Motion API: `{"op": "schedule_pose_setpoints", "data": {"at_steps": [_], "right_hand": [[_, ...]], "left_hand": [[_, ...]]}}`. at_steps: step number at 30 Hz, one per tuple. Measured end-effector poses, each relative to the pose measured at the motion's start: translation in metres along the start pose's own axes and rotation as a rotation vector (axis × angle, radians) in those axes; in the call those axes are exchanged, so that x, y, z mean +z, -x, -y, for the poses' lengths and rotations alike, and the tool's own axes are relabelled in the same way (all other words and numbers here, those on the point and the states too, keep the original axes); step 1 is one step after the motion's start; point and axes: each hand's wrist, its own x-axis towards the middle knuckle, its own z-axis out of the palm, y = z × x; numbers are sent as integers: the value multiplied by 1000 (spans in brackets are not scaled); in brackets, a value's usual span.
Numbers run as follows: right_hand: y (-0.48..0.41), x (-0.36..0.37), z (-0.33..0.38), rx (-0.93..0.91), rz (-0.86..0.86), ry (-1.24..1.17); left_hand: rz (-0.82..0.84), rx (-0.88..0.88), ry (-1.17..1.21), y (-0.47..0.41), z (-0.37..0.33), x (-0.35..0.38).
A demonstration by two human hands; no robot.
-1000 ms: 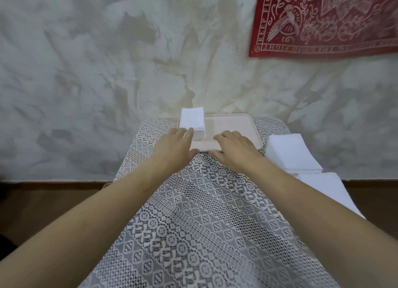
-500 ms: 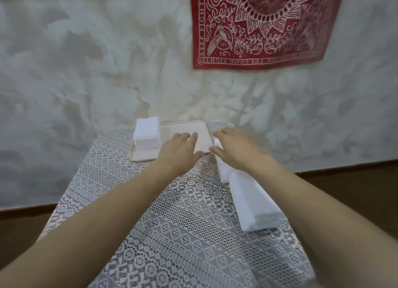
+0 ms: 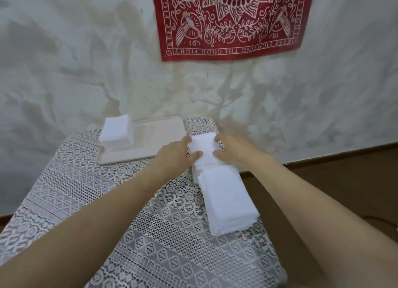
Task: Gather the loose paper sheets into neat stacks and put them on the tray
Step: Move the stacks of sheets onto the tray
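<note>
My left hand (image 3: 175, 155) and right hand (image 3: 235, 152) clasp the paper stack (image 3: 203, 149) at the far right edge of the table (image 3: 103, 201); I'd square its sides, then lift it level onto the tray (image 3: 159, 135).

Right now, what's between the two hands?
Head view: a paper stack, on the tablecloth right of the tray; left hand and right hand grip its sides.

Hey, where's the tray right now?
In the head view, the tray sits at the far left of the table by the wall, one paper stack on its left end, its right end by the left hand.
</note>
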Motion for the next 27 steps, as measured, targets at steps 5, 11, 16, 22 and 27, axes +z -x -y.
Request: {"op": "schedule_pose_setpoints", "data": {"at_steps": [5, 11, 16, 22, 27], "right_hand": [[-8, 11, -15, 252, 125, -538], [-8, 17, -16, 425, 273, -901], [-13, 15, -13, 499, 325, -1066], [-9, 18, -7, 508, 303, -1212], [-12, 22, -9, 481, 327, -1227]], "left_hand": [[168, -260, 501, -14, 10, 13], [300, -356, 833, -21, 18, 13], [341, -404, 940, -21, 6, 12], [409, -498, 1041, -17, 3, 10], [443, -492, 1074, -16, 3, 9]]}}
